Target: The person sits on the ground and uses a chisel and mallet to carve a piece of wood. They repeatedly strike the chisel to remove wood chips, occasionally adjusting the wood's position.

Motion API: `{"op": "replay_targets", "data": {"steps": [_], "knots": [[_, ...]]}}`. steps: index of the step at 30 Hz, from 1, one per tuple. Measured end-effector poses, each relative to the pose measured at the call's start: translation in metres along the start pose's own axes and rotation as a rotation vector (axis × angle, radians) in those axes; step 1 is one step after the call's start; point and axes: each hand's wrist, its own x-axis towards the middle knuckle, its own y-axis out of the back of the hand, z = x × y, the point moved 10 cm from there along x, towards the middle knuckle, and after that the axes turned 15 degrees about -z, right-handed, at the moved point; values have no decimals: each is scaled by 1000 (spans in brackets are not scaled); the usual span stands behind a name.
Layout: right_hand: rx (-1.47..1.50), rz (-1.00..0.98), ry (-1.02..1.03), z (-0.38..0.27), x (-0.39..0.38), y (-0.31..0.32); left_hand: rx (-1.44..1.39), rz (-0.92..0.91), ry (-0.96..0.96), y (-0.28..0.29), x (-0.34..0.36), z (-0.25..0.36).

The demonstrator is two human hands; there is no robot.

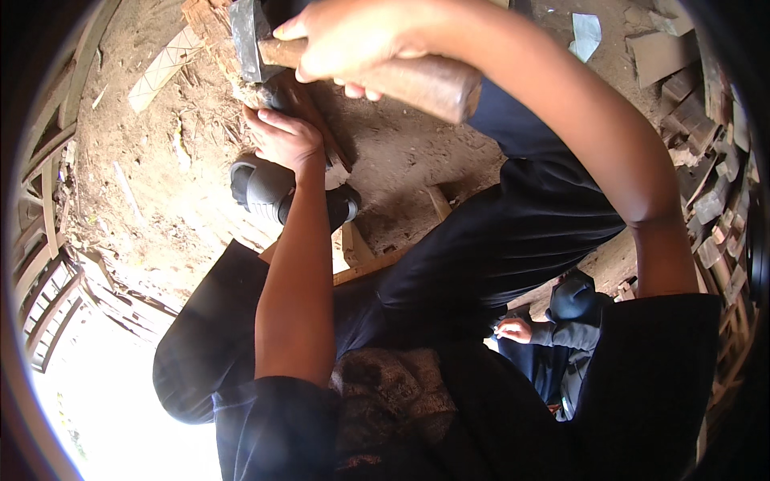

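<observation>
My right hand (353, 40) is closed around the thick wooden handle of a hammer (429, 84). Its grey metal head stands to the left, over a rough, splintered piece of wood (210, 22). Just below the head is my left hand (285, 138), its fingers curled at the wood's near end by a dark, rounded thing (277, 98). What those fingers grip is mostly hidden. A brown strip of wood (317, 120) slants down beside that hand. Under my left wrist shows a black shoe (269, 188).
Wood chips lie on the dirt floor (136, 168), with a pale marked board (166, 68) at far left. Wood offcuts (710, 200) pile along the right. Another person (573, 321) in a dark cap sits close on my right. A wooden frame (365, 260) is near my legs.
</observation>
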Motion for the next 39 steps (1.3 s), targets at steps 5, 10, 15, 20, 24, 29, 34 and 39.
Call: {"op": "replay_targets", "data": {"steps": [5,10,15,20,24,29,34,39], "knots": [[230,136,145,-7,-15,19,-42,-20,-38,-6,3,14],[178,281,148,-12,2,26,-43,-30,10,-4,4,5],[-148,115,78,-7,22,-2,-70,-41,6,-4,-3,-1],[-96,-46,49,3,47,-10,-59,-72,3,-2,-6,1],[-8,-224,12,51,124,-8,4,-73,-56,-9,-6,12],[49,182,54,22,84,-16,48,-93,-106,-4,-3,4],[436,380,236,40,52,-59,-145,-61,-240,12,1,-15],[520,342,22,86,35,-131,-900,-4,29,39,16,-81]]}}
